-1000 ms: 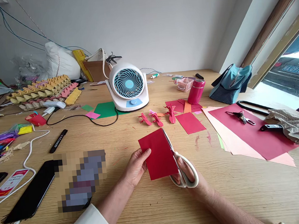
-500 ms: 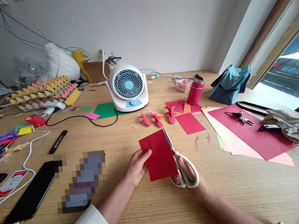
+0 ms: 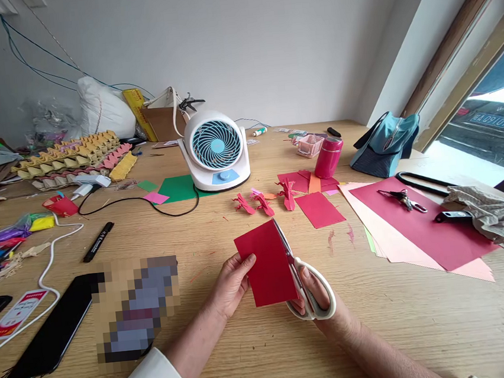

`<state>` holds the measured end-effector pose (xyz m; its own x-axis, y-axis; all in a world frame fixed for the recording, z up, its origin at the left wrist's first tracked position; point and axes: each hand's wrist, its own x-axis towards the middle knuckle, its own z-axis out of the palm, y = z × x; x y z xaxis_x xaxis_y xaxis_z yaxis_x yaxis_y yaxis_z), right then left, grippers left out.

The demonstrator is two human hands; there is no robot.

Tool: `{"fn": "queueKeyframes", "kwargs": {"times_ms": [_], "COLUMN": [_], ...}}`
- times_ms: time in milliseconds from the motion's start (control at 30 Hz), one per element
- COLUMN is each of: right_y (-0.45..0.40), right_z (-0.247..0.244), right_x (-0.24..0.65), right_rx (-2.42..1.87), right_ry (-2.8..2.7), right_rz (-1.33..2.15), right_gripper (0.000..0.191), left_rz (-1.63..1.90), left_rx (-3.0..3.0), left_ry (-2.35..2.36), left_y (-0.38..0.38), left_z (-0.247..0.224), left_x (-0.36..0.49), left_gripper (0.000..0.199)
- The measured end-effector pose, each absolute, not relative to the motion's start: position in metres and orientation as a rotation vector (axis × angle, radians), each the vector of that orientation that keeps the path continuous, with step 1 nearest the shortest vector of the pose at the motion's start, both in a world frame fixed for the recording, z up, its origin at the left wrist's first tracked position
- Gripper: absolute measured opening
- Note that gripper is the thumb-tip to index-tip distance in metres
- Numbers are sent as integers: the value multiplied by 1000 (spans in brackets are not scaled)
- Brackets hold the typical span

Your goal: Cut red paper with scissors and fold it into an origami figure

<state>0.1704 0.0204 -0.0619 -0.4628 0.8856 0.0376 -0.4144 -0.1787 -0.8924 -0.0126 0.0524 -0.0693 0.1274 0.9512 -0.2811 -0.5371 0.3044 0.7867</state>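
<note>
My left hand [image 3: 235,283] pinches the left edge of a red sheet of paper [image 3: 268,264], thumb on top and fingers beneath. In my right hand [image 3: 318,295] is a pair of scissors [image 3: 314,275] with white handles, thumb and fingers through the loops. The scissors' blades lie along the paper's right edge, tips near its upper right corner; whether the blades are parted I cannot tell. Beyond the paper sit several small red cut-paper figures [image 3: 263,204]. Another red sheet [image 3: 320,210] lies flat just to their right.
A white fan [image 3: 216,148] stands at the back, with a pink flask [image 3: 329,158] and a blue bag [image 3: 385,145] to its right. Large coloured sheets [image 3: 419,220] hold keys [image 3: 402,199]. On the left lie a marker [image 3: 99,242], phones [image 3: 58,326] and a white cable [image 3: 50,262].
The scissors have shifted very slightly left against the paper, and the strip right of the blades is no longer visible. My left hand keeps its hold.
</note>
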Motion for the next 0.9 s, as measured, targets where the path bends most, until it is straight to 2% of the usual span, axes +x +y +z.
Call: {"fn": "queueKeyframes", "kwargs": {"times_ms": [167,367,467,633,767,900], "right_y": [22,44,67,97,104,103], "right_z": [-61,-53,-48,-54,-65,-72], "right_x": [174,202,232,293,335,361], "right_rx": [-637,-747,-1141,-2060,-2445,-2607], "right_ry": [-1008,-1170,-1404,-1800,-1731,-1578], "right_rz": [1768,1557,1268,141,-127,-132], "right_gripper": [37,41,41,26,38,50], "left_rz": [1163,1191,1222,1288,1313,1316], "left_rx": [599,572,569,604,640,662], "left_ry": [869,891,910,944,977,986], "left_y": [52,53,54,56,57,58], "left_z": [-67,-68,-69,-69,-69,-69], "left_x": [-12,-13,-13,-13,-14,-15], "left_gripper": [35,36,37,40,43,44]}}
